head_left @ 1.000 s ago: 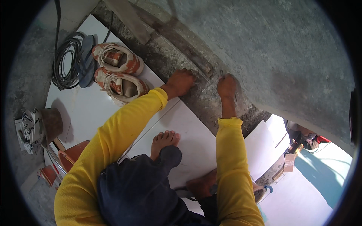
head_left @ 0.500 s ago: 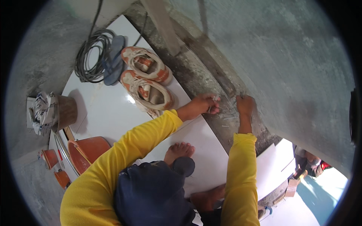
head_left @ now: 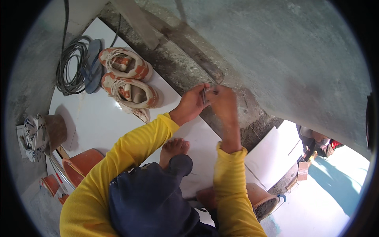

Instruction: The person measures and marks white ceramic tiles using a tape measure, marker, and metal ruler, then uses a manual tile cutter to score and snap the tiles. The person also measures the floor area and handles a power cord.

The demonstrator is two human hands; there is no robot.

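My left hand (head_left: 191, 104) is closed round a few small, thin, pale pieces, whose exact kind I cannot make out. My right hand (head_left: 224, 102) meets it over the rough bare strip (head_left: 177, 71) between the tiles and the grey wall. The right fingers are pinched together against the left fingertips and slightly blurred. What they grip is hidden. Under both hands runs the edge of the white floor tiles (head_left: 92, 122).
Worn orange-and-white shoes (head_left: 136, 93), a blue flip-flop (head_left: 93, 65) and a coiled dark cable (head_left: 67, 75) lie at the left. Nearer are a brown bucket (head_left: 56, 132) and an orange bucket (head_left: 85, 162). Another bucket (head_left: 262, 201) holds grey material. A plank (head_left: 136, 23) leans at the back.
My right hand has left the bare strip and come over to my left hand, where the fingers now meet. The view has shifted, bringing the bucket at lower right further into sight.
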